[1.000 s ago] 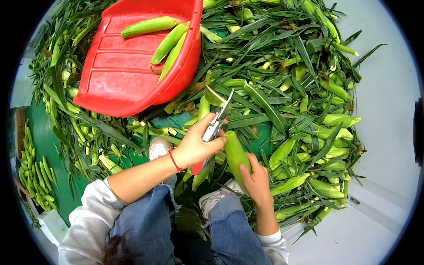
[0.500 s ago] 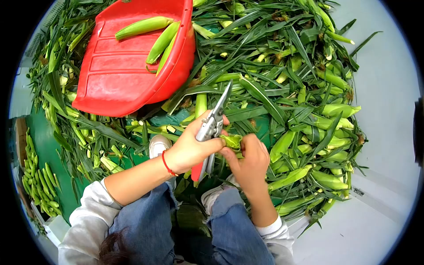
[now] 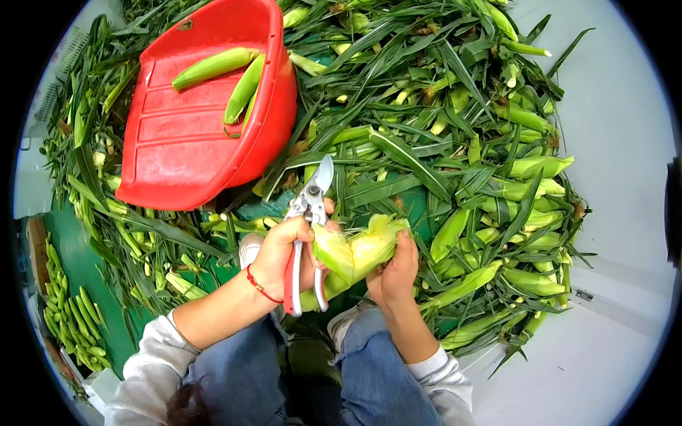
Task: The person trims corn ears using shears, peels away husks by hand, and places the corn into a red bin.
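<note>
My left hand [image 3: 278, 255], with a red cord at the wrist, is closed around pruning shears [image 3: 313, 202] with red-and-white handles. Their blades point up and away from me. Fingers of that hand also press on one side of an ear of corn [image 3: 352, 259]. Its green husk is parted at the top, showing a pale yellow-green inside. My right hand [image 3: 398, 273] grips the other side of the husk. The lower end of the ear runs down behind the shears' handles. I cannot make out bare kernels.
A red plastic scoop-shaped tub [image 3: 167, 160] holds a few husked-on corn ears [image 3: 213, 67]. Heaped corn leaves [image 3: 398, 92] surround it, with more ears [image 3: 529, 284] piled at right. Trimmed ears [image 3: 74, 312] lie at far left. A pale wall [image 3: 618, 213] borders the right.
The husk's top has been pulled apart and spread wider between my hands. The shears have swung left and more upright. The view has shifted slightly.
</note>
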